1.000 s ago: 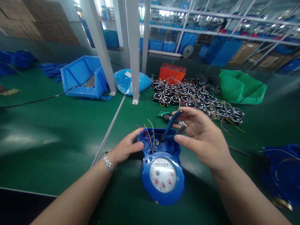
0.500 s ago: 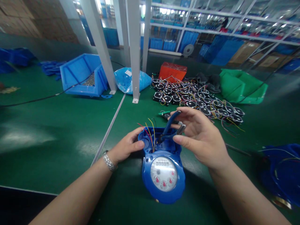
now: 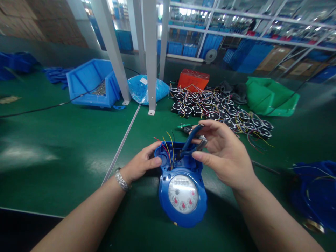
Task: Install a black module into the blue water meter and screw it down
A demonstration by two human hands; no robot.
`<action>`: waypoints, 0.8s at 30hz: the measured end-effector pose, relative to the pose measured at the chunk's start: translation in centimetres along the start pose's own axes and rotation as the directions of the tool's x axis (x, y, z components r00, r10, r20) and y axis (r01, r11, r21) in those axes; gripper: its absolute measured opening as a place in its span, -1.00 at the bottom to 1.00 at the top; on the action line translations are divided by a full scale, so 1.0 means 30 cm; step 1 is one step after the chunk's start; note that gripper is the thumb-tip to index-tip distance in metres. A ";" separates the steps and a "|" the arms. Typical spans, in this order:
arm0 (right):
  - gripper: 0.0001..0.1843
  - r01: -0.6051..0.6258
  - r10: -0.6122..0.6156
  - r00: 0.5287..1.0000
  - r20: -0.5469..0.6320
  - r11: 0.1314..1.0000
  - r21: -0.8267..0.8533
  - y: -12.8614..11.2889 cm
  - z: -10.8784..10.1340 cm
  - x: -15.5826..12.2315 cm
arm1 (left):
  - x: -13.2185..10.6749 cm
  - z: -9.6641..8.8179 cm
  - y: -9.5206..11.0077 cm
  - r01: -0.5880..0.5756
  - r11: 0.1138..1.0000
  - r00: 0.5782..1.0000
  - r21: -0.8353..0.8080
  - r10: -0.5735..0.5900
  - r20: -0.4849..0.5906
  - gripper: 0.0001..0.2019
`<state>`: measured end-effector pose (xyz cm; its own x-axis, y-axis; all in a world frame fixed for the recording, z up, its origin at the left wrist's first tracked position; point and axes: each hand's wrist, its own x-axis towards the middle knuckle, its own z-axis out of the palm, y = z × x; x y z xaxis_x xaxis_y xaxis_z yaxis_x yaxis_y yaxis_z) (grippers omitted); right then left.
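A blue water meter point(image 3: 183, 199) with a round white dial lies in front of me, its upper compartment uncovered. Red and yellow wires point(image 3: 169, 150) stick up from that compartment. My left hand point(image 3: 147, 159) grips the compartment's left edge, thumb on top and fingers behind. Thick dark blue cable point(image 3: 189, 140) rises out of the compartment into my right hand point(image 3: 223, 150), which holds it between thumb and fingers. A silvery piece point(image 3: 202, 142) shows by the right fingers; its kind is unclear. Just behind them lies a green and black object point(image 3: 186, 127), partly hidden.
Several black wired modules point(image 3: 210, 108) spread beyond my right hand. An orange box point(image 3: 193, 80), a green bin point(image 3: 271, 96), a blue bag point(image 3: 139, 91) and a blue bin point(image 3: 91, 84) stand behind. Grey posts point(image 3: 151, 63) rise from the table. Another blue meter point(image 3: 320, 192) sits at right.
The right thumb has shifted very slightly left along the cable. Otherwise hands and meter look the same.
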<state>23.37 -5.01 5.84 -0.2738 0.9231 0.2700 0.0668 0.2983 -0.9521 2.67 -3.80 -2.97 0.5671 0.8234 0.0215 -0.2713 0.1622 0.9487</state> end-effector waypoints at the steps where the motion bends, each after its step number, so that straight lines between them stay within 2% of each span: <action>1: -0.47 0.000 0.000 1.000 -0.002 1.000 -0.002 0.000 0.001 0.000 | 0.000 0.001 0.000 0.001 1.000 1.000 -0.001 -0.001 -0.002 -0.39; 24: -0.45 0.015 -0.014 1.000 -0.007 1.000 0.009 0.016 -0.004 0.008 | 0.003 0.000 0.000 -0.021 1.000 1.000 0.014 0.021 0.008 -0.36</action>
<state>23.46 -4.60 5.47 -0.2678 0.9204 0.2848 0.0539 0.3094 -0.9494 2.72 -3.72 -2.96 0.5673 0.8224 0.0433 -0.2720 0.1374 0.9524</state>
